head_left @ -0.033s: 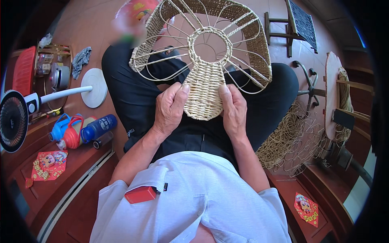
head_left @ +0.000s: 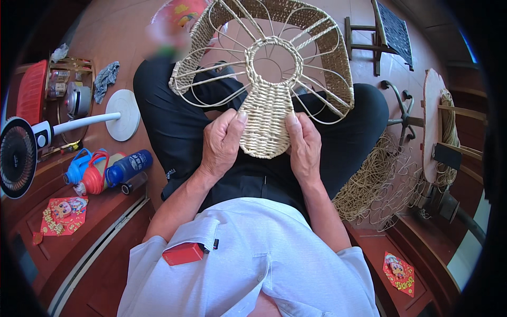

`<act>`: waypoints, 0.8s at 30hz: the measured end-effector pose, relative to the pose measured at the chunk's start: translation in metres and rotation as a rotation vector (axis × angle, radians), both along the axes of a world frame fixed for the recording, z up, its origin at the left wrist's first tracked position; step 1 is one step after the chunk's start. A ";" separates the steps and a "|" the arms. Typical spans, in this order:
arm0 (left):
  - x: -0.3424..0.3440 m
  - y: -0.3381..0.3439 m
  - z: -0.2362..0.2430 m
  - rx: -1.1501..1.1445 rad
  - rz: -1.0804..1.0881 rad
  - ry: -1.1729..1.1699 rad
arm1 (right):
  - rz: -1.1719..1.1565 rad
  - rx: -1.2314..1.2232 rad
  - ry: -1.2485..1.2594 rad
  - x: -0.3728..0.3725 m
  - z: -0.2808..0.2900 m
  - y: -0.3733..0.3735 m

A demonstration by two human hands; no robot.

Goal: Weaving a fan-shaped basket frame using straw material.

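A fan-shaped wicker basket (head_left: 265,124), its pale tan woven tongue toward me, spans both my hands over my lap. My left hand (head_left: 222,138) grips the tongue's left edge, thumb on top and fingers mostly hidden beneath. On the opposite edge, my right hand (head_left: 304,142) pinches it likewise with the thumb uppermost. Beyond the tongue is a woven ring (head_left: 250,59) around a round opening. Cord-wrapped spokes and thin wire loops fan out from it to a curved woven side wall (head_left: 339,74).
Loose straw cord (head_left: 369,179) lies heaped on the floor to the right, near a wheeled chair base (head_left: 404,108). A dark stool (head_left: 393,34) stands far right. At left are a white-stemmed fan (head_left: 18,158), a blue bottle (head_left: 129,166), a red-topped jug (head_left: 94,177) and a grey rag (head_left: 106,82).
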State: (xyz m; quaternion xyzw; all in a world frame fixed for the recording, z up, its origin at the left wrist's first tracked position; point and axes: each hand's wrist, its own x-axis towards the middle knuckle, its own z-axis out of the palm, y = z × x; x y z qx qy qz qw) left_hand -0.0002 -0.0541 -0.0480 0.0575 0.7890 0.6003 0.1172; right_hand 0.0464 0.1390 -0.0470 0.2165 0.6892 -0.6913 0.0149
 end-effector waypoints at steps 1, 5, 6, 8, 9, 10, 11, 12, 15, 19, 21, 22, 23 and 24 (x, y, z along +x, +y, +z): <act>0.000 0.001 0.000 0.002 0.009 -0.011 | 0.003 -0.003 0.075 0.000 0.000 0.001; 0.000 0.000 -0.001 0.077 -0.015 -0.078 | 0.036 -0.134 -0.067 0.000 0.004 0.008; 0.000 0.000 -0.002 0.079 -0.019 -0.079 | 0.008 -0.133 0.007 -0.005 0.002 0.006; 0.001 0.001 -0.003 0.046 -0.015 -0.058 | -0.046 -0.189 0.100 -0.010 -0.003 0.000; 0.001 0.001 -0.003 0.046 -0.014 -0.056 | -0.066 -0.187 0.094 -0.011 -0.005 -0.002; 0.002 0.002 -0.004 0.033 -0.003 -0.017 | -0.067 -0.160 0.097 -0.011 -0.007 -0.003; 0.002 0.002 -0.004 0.019 0.010 0.021 | -0.057 -0.133 0.126 -0.011 -0.007 -0.004; 0.003 0.002 -0.003 0.014 0.012 0.016 | -0.057 -0.048 0.111 -0.010 -0.007 -0.004; 0.002 0.003 -0.002 0.034 0.040 0.003 | -0.052 -0.063 0.099 -0.006 -0.004 -0.006; 0.001 0.003 -0.002 -0.009 0.002 0.033 | -0.137 -0.227 0.054 -0.013 -0.001 -0.007; 0.001 0.004 -0.003 0.015 -0.009 0.016 | -0.147 -0.260 0.092 -0.018 -0.001 -0.008; 0.001 0.004 -0.004 0.011 -0.006 0.023 | -0.163 -0.369 0.062 -0.021 -0.001 -0.010; 0.001 0.004 -0.004 0.012 -0.003 0.026 | -0.146 -0.497 0.082 -0.022 -0.002 -0.012; 0.001 0.004 -0.005 0.013 0.005 0.028 | -0.143 -0.426 0.060 -0.023 -0.003 -0.011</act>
